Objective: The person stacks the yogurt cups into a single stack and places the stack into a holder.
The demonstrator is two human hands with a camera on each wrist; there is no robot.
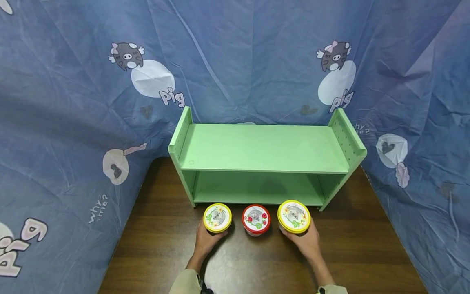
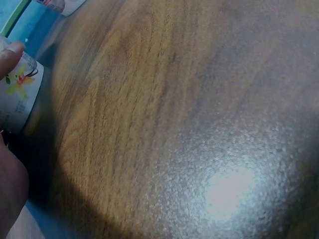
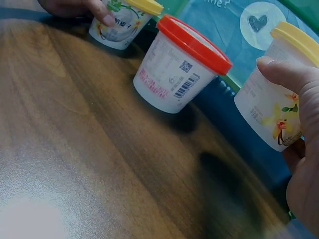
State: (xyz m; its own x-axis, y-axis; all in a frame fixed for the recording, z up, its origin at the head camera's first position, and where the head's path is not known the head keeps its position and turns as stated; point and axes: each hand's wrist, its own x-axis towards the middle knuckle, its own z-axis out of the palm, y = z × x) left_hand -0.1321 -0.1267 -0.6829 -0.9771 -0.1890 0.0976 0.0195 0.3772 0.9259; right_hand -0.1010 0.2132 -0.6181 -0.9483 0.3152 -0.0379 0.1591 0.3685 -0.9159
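My left hand [image 1: 206, 241] grips a white tub with a yellow lid [image 1: 218, 218], thumb and fingers round its side. That tub stands at or very near the tabletop. My right hand [image 1: 309, 242] holds another yellow-lidded tub [image 1: 293, 217], with yellow flowers printed on its side. This one looks raised, as its shadow lies apart from it in the right wrist view. Between the hands a red-lidded tub [image 1: 256, 219] with a raspberry print stands upright on the table, untouched; its barcode side [image 3: 172, 74] shows in the right wrist view.
Just beyond the tubs stands a light green two-level shelf [image 1: 264, 147] with raised side panels. The brown wooden table [image 1: 253, 269] reflects a bright light. Blue cloth [image 1: 235, 61] with pig prints hangs behind and at both sides.
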